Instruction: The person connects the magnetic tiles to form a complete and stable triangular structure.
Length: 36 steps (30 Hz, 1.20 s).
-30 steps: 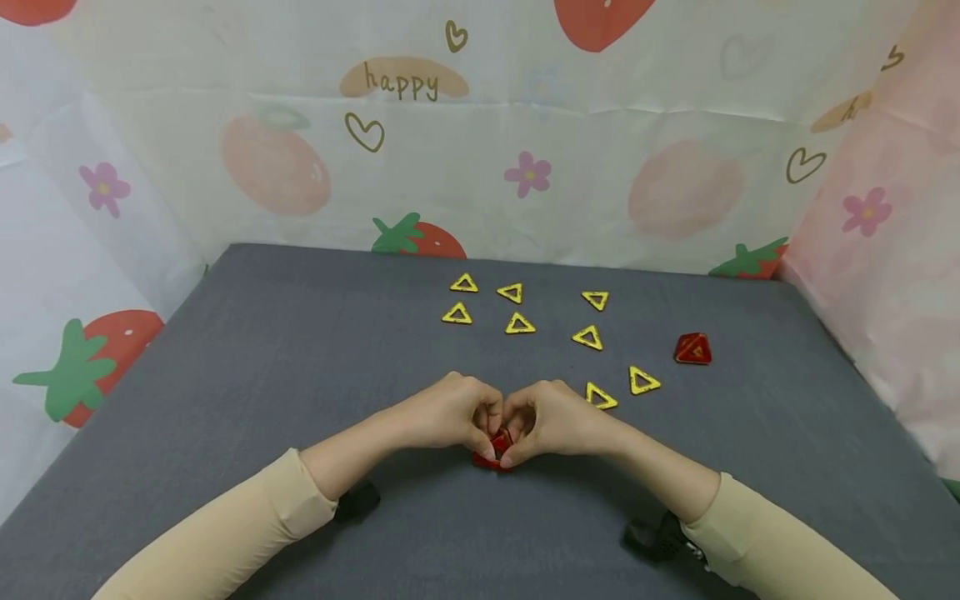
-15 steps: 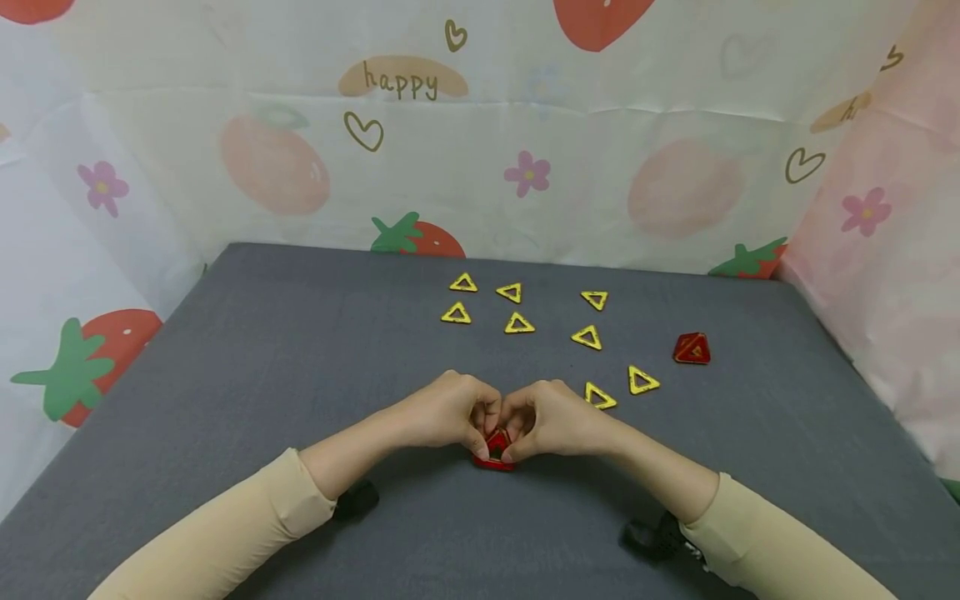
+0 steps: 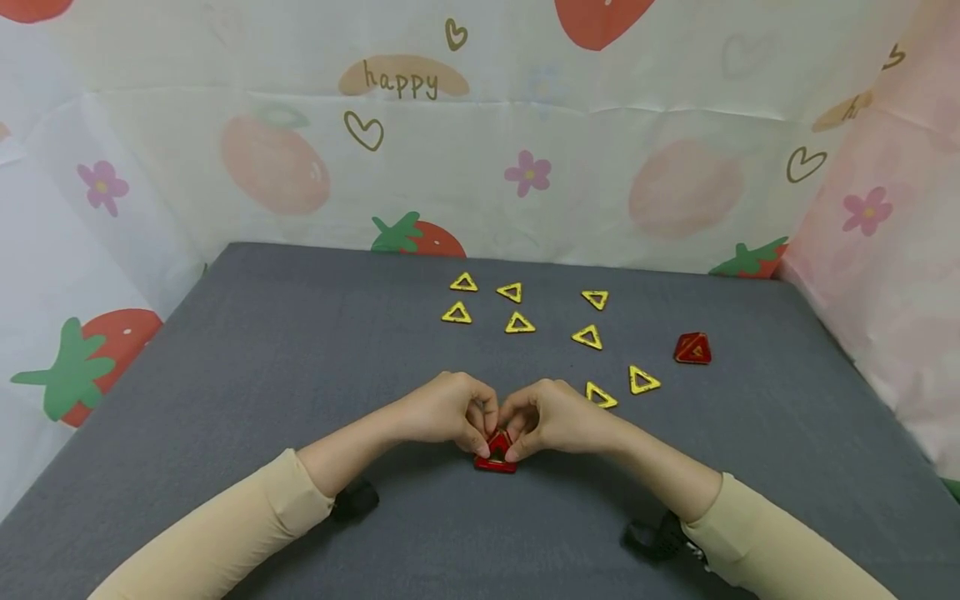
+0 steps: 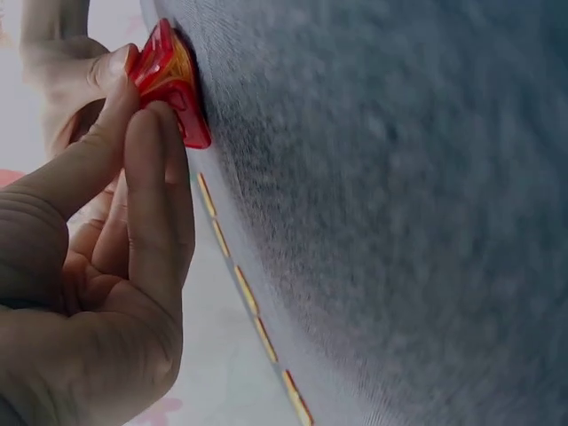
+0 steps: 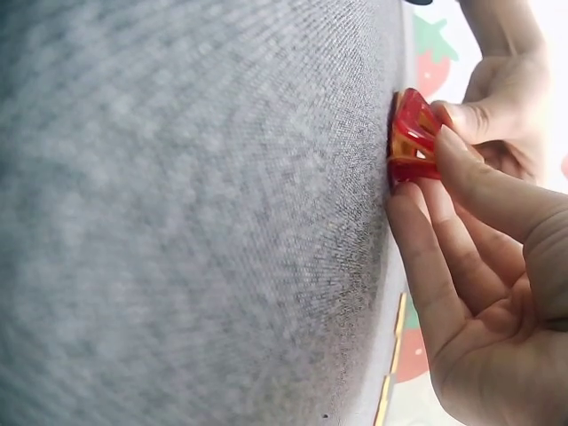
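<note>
In front of me on the grey tabletop stand red triangular tiles (image 3: pixel 496 464), leaning together as a small hollow pyramid. My left hand (image 3: pixel 448 410) pinches its left side between thumb and fingers, and my right hand (image 3: pixel 558 417) pinches the right side. The left wrist view shows the red tiles (image 4: pixel 177 84) with a base edge down on the cloth and the thumbs near the top. An opening between the red tiles (image 5: pixel 410 120) is visible in the right wrist view. The fingers hide the far side.
Several flat yellow triangular frames (image 3: pixel 519 323) lie spread behind and to the right of my hands. A finished-looking red pyramid (image 3: pixel 692 348) sits farther right. A printed curtain (image 3: pixel 480 167) rises behind the grey table (image 3: pixel 300 333).
Both hands stay at the red tiles. Their thumbs have drawn slightly apart, so more of the red front edge and the opening shows. The yellow frames have not moved.
</note>
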Motion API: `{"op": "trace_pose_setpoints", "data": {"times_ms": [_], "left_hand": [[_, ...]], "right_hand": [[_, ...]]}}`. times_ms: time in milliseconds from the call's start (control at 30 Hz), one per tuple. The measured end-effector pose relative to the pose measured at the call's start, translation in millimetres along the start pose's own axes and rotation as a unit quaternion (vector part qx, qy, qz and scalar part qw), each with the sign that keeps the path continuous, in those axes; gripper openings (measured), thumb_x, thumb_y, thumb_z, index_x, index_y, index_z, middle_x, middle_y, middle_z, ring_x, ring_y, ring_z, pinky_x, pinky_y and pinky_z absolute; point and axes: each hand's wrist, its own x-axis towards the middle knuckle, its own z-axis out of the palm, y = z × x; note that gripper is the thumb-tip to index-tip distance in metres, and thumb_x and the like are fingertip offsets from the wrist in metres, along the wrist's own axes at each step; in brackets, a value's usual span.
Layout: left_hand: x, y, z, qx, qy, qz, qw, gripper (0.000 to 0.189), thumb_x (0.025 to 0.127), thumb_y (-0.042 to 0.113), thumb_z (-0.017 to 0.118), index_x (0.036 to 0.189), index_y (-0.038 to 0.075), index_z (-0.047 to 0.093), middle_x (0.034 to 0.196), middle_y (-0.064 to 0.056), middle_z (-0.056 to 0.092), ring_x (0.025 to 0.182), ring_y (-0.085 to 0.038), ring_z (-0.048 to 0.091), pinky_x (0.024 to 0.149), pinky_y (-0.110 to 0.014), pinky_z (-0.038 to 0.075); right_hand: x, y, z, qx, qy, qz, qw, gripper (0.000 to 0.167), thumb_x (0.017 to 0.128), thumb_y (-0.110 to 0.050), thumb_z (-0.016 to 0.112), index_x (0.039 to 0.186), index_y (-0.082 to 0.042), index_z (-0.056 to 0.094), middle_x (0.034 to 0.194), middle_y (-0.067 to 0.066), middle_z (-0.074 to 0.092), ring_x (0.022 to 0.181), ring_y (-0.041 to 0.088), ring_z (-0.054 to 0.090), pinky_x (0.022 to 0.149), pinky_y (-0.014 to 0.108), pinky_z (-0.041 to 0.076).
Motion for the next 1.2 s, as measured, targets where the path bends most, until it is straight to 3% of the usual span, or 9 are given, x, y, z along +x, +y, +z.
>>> {"op": "trace_pose_setpoints", "data": {"times_ms": [167, 333, 533, 700, 833, 1200], "left_hand": [[-0.3, 1.3, 0.9, -0.008, -0.001, -0.006, 1.0, 0.023, 0.072, 0.005, 0.085, 0.081, 0.008, 0.065, 0.071, -0.005, 0.074, 0.062, -0.003, 0.063, 0.058, -0.021, 0.053], [-6.4, 3.2, 2.5, 0.068, 0.01, 0.023, 0.9973, 0.028, 0.069, 0.011, 0.089, 0.08, 0.013, 0.063, 0.073, 0.001, 0.07, 0.063, -0.003, 0.062, 0.057, -0.019, 0.05], [-14.8, 9.9, 13.1, 0.158, 0.008, 0.027, 0.9871, 0.042, 0.069, 0.022, 0.091, 0.089, 0.012, 0.056, 0.075, 0.0, 0.061, 0.061, -0.005, 0.053, 0.055, -0.018, 0.044], [-16.3, 16.0, 24.7, 0.226, 0.036, 0.028, 0.973, 0.051, 0.074, 0.025, 0.088, 0.108, 0.008, 0.055, 0.082, -0.001, 0.063, 0.062, -0.006, 0.055, 0.054, -0.017, 0.045], [-15.8, 15.6, 27.7, 0.249, 0.053, 0.049, 0.9657, 0.051, 0.076, 0.022, 0.085, 0.114, 0.008, 0.055, 0.087, -0.004, 0.066, 0.066, -0.007, 0.059, 0.056, -0.016, 0.047], [-14.7, 16.0, 27.7, 0.284, 0.041, 0.076, 0.9549, 0.036, 0.078, 0.02, 0.082, 0.098, 0.015, 0.053, 0.085, 0.0, 0.065, 0.066, -0.007, 0.059, 0.056, -0.015, 0.046]], "right_hand": [[0.1, -1.2, -0.1, 0.0, 0.0, 0.005, 1.0, 0.027, 0.074, -0.019, 0.087, 0.098, -0.019, 0.075, 0.079, -0.003, 0.076, 0.069, 0.006, 0.067, 0.06, 0.021, 0.052], [0.6, -1.3, 0.5, 0.006, -0.004, 0.006, 1.0, 0.028, 0.074, -0.018, 0.087, 0.099, -0.019, 0.074, 0.079, -0.002, 0.076, 0.069, 0.007, 0.068, 0.061, 0.022, 0.054], [0.3, -0.4, -0.1, 0.0, -0.012, 0.003, 0.9999, 0.035, 0.071, -0.015, 0.089, 0.102, -0.018, 0.072, 0.08, -0.001, 0.072, 0.068, 0.009, 0.067, 0.061, 0.024, 0.054], [0.6, 0.7, 0.0, -0.022, -0.013, -0.005, 0.9997, 0.039, 0.068, -0.017, 0.091, 0.101, -0.018, 0.07, 0.081, -0.002, 0.07, 0.072, 0.009, 0.066, 0.063, 0.024, 0.055], [0.7, 0.8, 0.0, -0.037, -0.016, -0.017, 0.999, 0.043, 0.066, -0.018, 0.093, 0.101, -0.017, 0.068, 0.081, -0.002, 0.068, 0.073, 0.008, 0.066, 0.066, 0.024, 0.055], [2.5, 2.3, 1.7, -0.047, -0.022, -0.027, 0.9983, 0.035, 0.066, -0.017, 0.092, 0.088, -0.019, 0.064, 0.078, -0.001, 0.067, 0.071, 0.01, 0.063, 0.064, 0.024, 0.053]]}}
